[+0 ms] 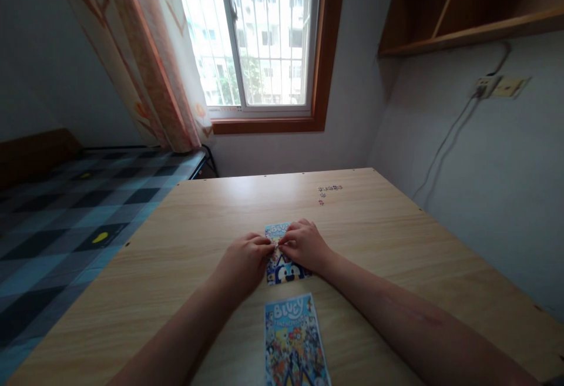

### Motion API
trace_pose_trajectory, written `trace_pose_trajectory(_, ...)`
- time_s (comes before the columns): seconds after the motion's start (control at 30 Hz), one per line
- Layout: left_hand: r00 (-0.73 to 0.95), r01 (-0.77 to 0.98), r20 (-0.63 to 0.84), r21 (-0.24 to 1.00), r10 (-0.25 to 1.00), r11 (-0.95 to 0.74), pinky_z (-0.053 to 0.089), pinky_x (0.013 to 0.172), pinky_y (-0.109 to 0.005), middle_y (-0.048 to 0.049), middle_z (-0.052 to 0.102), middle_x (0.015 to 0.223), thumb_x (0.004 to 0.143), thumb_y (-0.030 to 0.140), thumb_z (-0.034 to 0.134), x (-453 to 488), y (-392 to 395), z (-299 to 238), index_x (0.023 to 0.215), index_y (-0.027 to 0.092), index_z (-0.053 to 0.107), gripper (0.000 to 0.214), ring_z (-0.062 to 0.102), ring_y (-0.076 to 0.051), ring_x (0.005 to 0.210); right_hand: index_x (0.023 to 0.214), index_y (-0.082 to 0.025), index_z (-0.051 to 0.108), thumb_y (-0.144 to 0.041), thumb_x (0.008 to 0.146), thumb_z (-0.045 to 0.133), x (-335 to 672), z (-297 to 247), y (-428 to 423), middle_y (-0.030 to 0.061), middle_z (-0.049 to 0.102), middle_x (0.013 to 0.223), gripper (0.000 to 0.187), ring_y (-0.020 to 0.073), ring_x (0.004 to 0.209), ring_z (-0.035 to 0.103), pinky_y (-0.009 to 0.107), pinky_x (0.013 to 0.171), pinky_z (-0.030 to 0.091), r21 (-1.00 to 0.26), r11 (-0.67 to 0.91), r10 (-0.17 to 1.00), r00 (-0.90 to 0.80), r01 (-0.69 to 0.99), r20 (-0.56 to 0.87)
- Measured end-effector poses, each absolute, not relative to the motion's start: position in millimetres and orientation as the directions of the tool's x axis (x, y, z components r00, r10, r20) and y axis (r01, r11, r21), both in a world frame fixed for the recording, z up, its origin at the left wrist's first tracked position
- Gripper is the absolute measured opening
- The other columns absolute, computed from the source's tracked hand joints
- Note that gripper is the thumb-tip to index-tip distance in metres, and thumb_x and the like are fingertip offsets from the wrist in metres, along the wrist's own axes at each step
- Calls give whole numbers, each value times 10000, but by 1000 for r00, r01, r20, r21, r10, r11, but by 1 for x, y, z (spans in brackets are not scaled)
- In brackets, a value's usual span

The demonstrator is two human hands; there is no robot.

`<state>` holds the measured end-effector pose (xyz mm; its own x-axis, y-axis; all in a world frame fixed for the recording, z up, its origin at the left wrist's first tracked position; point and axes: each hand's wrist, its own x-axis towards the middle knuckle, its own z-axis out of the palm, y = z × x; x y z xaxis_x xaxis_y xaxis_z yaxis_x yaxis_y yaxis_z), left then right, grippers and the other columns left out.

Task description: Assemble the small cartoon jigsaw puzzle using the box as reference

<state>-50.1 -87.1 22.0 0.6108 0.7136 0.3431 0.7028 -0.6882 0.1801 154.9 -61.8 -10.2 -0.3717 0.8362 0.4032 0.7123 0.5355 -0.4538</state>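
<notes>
A partly covered jigsaw puzzle (288,273) with a blue cartoon dog's face lies on the wooden table. Both hands meet over its middle. From the left side, my left hand (251,255) reaches in with its thumb and fingers closed together at the puzzle's left edge. My right hand (304,244) bends over the right part, thumb and forefinger pinched near the left fingertips. Whatever sits between the fingertips is too small to make out. Closer to me lies a printed picture sheet (294,333) headed "BLUEY", its lower end cut off by the frame.
Several loose puzzle pieces (330,188) form a short row and column toward the back right of the table (211,210). A bed with a checked cover (66,227) stands on the left. Beyond are a curtained window (268,39), a wall shelf (467,33) and a plugged-in cable (445,139).
</notes>
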Motion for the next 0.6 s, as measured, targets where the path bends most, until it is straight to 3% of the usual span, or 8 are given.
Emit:
trace_pose_trajectory(0.2, 588, 718, 301, 234, 751, -656, 535, 933, -375, -45, 764, 1066, 918, 208, 577, -53, -86, 21, 1040, 234, 741, 206, 678, -229, 1019, 836, -283, 812, -275, 824, 770, 156, -12, -61, 24, 738, 894, 44, 228, 954, 577, 372, 887, 374, -485, 536, 838, -366, 691, 404)
trace_pose_trajectory(0.37, 574, 732, 279, 249, 770, -635, 528, 914, -360, -41, 760, 1028, 905, 252, 624, -53, -85, 21, 948, 231, 717, 105, 675, -229, 1017, 810, -284, 805, -265, 813, 777, 157, -14, -61, 16, 730, 879, 34, 228, 953, 572, 372, 892, 368, -493, 545, 833, -367, 679, 415)
trace_pose_trajectory(0.5, 575, 738, 264, 243, 775, -630, 521, 920, -359, -41, 757, 1020, 904, 259, 632, -53, -85, 20, 940, 229, 710, 91, 674, -230, 1011, 794, -283, 802, -248, 809, 775, 157, -14, -62, 18, 730, 880, 47, 228, 954, 570, 371, 893, 366, -493, 544, 832, -363, 679, 419)
trace_pose_trajectory(0.6, 547, 766, 253, 233, 798, -599, 530, 890, -374, -56, 754, 1016, 901, 282, 642, -53, -84, 19, 1036, 223, 699, 158, 678, -248, 1010, 799, -285, 805, -246, 815, 768, 158, -14, -63, 20, 732, 881, 57, 228, 951, 572, 371, 896, 368, -490, 550, 828, -364, 676, 427)
